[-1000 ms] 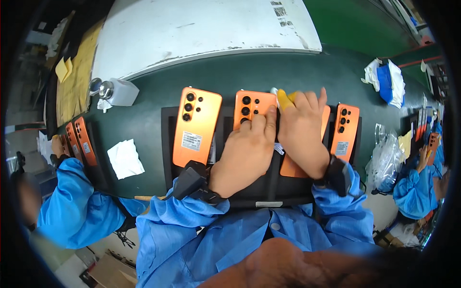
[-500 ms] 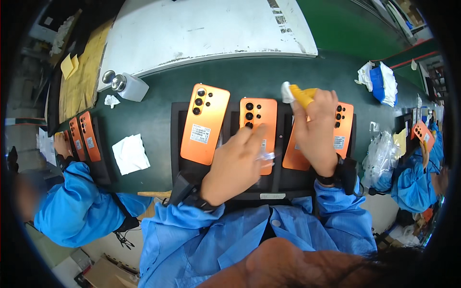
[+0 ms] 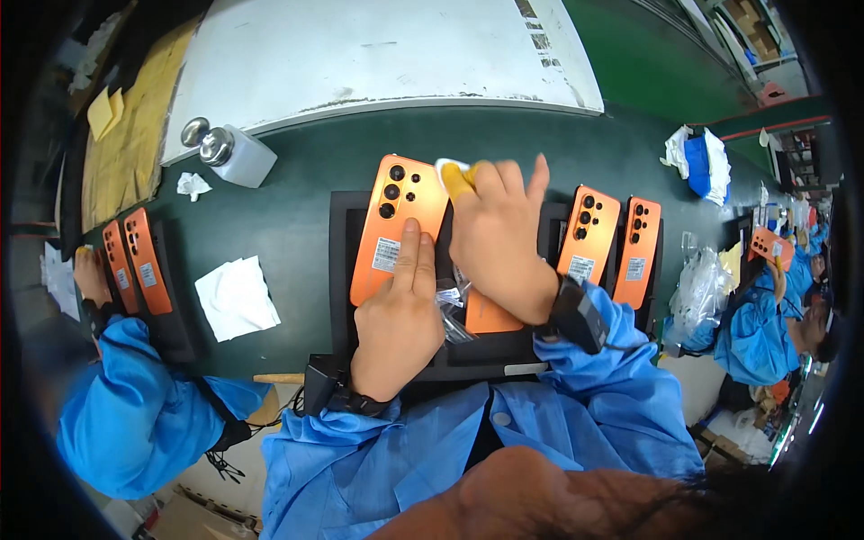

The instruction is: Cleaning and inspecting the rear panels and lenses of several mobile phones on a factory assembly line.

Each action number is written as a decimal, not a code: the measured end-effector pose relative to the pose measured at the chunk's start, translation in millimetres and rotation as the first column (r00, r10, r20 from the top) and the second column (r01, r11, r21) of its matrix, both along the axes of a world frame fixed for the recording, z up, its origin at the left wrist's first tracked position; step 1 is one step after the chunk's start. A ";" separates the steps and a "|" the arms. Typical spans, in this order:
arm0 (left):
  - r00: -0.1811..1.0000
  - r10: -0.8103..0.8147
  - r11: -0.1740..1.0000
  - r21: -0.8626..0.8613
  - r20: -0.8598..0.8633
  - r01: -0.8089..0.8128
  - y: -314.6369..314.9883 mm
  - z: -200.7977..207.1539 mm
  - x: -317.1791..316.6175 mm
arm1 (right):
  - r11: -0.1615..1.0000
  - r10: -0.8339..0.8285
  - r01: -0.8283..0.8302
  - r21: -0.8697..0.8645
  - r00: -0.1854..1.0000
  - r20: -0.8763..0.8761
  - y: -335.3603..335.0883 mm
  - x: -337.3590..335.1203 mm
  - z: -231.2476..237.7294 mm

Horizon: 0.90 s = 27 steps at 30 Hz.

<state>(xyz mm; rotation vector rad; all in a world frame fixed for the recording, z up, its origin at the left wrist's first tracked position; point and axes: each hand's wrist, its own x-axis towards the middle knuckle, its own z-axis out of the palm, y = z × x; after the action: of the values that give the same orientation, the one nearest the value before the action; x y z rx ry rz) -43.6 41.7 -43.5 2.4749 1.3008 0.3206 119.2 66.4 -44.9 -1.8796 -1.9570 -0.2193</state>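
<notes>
My left hand (image 3: 396, 333) lies over an orange smartphone (image 3: 423, 193), back side up, with two fingers stretched against its back. Its other fingers are curled, and clear plastic film (image 3: 450, 297) sticks out beside them. My right hand (image 3: 499, 238), with yellow finger covers (image 3: 457, 183), pinches a white wipe (image 3: 443, 167) at that phone's upper right edge. Below my right hand, a second orange phone (image 3: 490, 317) is mostly hidden. Two more orange phones (image 3: 589, 236) (image 3: 636, 247) rest farther right in the black tray (image 3: 342, 238), camera lenses and white labels showing.
A white bottle with a metal top (image 3: 247, 160), a crumpled tissue (image 3: 193, 185) and a white cloth (image 3: 236, 299) are on the left. On the right are a blue-and-white pack (image 3: 704, 169) and plastic bags (image 3: 700, 288). A co-worker's blue sleeve (image 3: 148, 378) is at left.
Both hands have moved left. My left fingers went from the second phone to the leftmost one, the clear plastic moving along. My right hand brought the wipe to the leftmost phone's top, uncovering the right phones.
</notes>
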 end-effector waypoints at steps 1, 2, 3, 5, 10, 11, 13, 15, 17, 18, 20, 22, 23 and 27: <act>1.000 -0.007 1.000 -0.003 0.008 0.007 2.2 0.2 -2.4 | 1.000 -0.008 0.008 -0.010 0.999 0.035 7.4 -0.9 -0.1; 1.000 -0.014 1.000 -0.009 0.012 0.015 2.3 -2.0 -4.3 | 1.000 -0.015 0.016 -0.016 0.999 0.039 4.4 -2.7 0.1; 0.999 -0.023 1.000 0.003 0.046 0.023 1.3 -4.4 -5.8 | 0.999 -0.019 0.020 -0.032 0.999 0.029 -3.6 -5.5 0.6; 0.996 -0.021 1.000 0.013 0.087 0.020 1.5 -6.7 -3.3 | 0.998 -0.034 0.034 -0.047 0.999 0.008 -15.0 -7.5 -2.5; 0.997 -0.041 0.999 -0.018 0.068 0.043 2.4 -3.9 -5.3 | 0.998 -0.054 0.055 -0.026 0.997 0.048 0.5 -4.3 0.4; 0.995 -0.053 0.998 -0.013 0.081 0.054 4.5 -3.9 -2.3 | 0.996 -0.069 0.072 -0.049 0.996 0.053 -9.6 -4.1 -0.6; 0.997 -0.040 0.997 -0.060 0.062 0.044 3.8 1.4 0.1 | 0.994 -0.081 0.084 -0.071 0.996 0.043 -13.9 -2.4 -1.1; 0.996 -0.037 0.998 -0.055 0.081 0.042 1.8 -1.7 0.8 | 0.992 -0.048 0.051 -0.114 0.999 0.026 0.7 1.4 1.8; 0.998 -0.005 0.995 -0.102 0.065 0.012 1.9 4.8 0.1 | 0.989 0.001 -0.003 -0.146 1.000 -0.013 2.4 0.4 9.1; 0.998 -0.013 0.998 -0.068 0.058 0.017 1.6 5.3 0.5 | 0.993 -0.014 0.010 -0.115 0.999 -0.036 -3.1 -1.6 1.3; 0.999 -0.007 0.999 -0.051 0.048 0.010 -0.4 5.6 4.1 | 0.993 -0.043 0.034 -0.113 0.996 -0.081 -9.3 -3.5 -5.1; 1.000 0.021 0.993 -0.117 0.021 -0.018 1.3 10.9 6.0 | 1.000 -0.012 0.011 -0.012 0.994 -0.104 8.8 0.1 -4.7; 0.999 -0.017 0.998 -0.061 0.034 0.019 1.6 4.4 3.1 | 0.999 0.011 -0.016 -0.049 0.995 -0.097 11.0 3.0 -2.0; 0.996 -0.023 0.998 -0.061 0.089 0.029 1.7 -3.5 3.7 | 0.998 0.008 -0.018 -0.065 0.988 -0.155 -1.2 -0.8 -12.5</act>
<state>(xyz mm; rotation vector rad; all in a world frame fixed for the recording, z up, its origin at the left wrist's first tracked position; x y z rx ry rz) -39.9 43.4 -47.0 2.3957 1.2239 0.3726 118.4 65.3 -57.5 -1.8648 -1.8921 -0.0035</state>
